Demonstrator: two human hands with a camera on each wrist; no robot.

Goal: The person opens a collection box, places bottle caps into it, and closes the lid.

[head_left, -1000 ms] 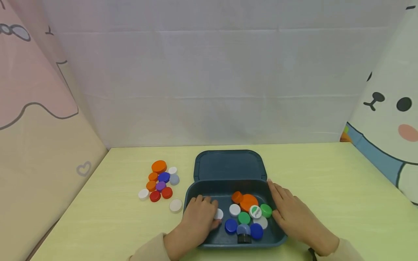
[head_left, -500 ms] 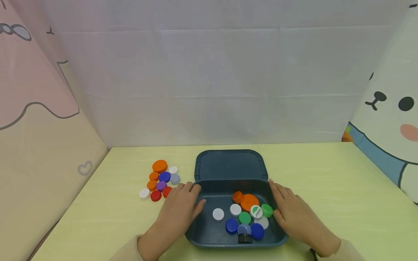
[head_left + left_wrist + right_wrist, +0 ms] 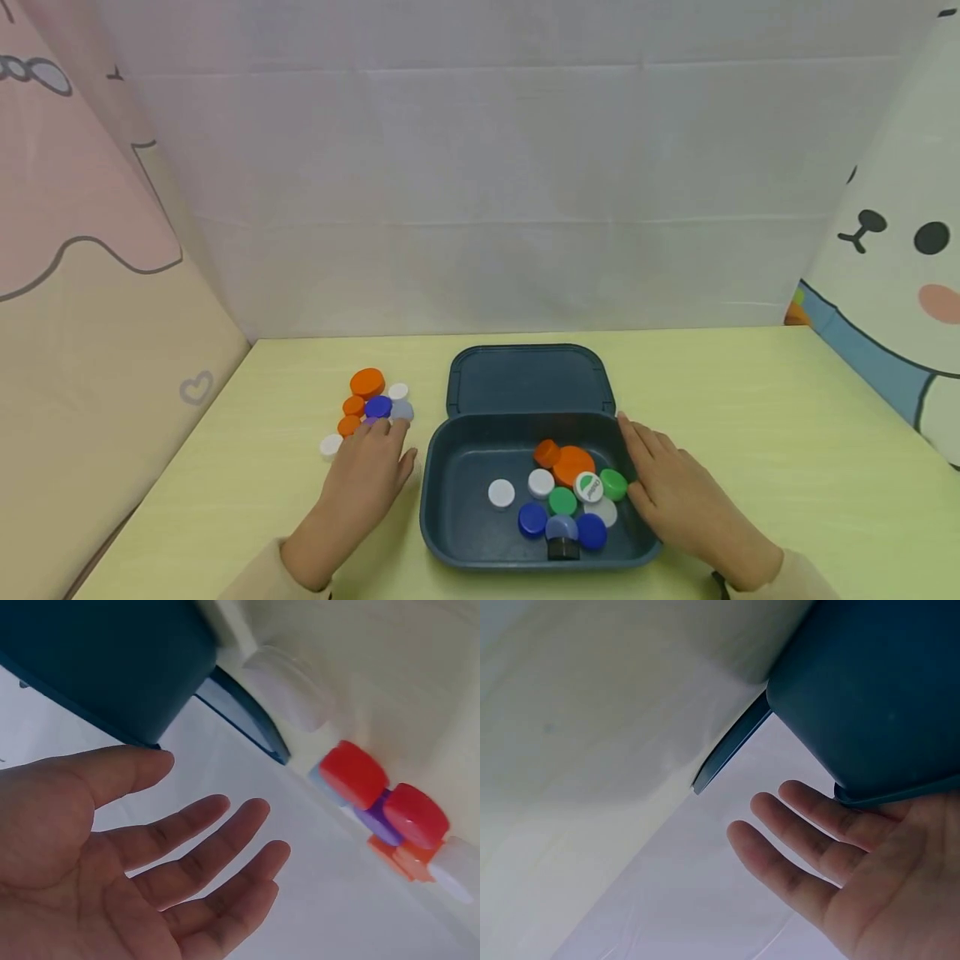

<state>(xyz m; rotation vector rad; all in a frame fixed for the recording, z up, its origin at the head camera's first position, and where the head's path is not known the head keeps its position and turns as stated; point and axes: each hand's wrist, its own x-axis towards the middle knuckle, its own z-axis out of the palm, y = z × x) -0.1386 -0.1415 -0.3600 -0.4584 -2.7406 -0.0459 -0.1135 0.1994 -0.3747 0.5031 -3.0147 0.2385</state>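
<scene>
Plainly, the blue box [image 3: 461, 521] holds multicoloured caps [image 3: 562, 502]; a straight-fingered right hand [image 3: 671, 492] touches it; left hand [image 3: 363, 479] hangs loosely spread.

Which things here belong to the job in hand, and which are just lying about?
Part of the job, apparently:
left hand, near loose caps
right hand, at the dark box
caps inside
box lid

Setting only:
white backdrop
printed side cloths
table

back: creased whitish sheet [image 3: 495, 167] | left: pink-and-cream cloth [image 3: 90, 350] | right: cartoon-print cloth [image 3: 885, 292] | below: pale yellow table [image 3: 765, 417]
</scene>
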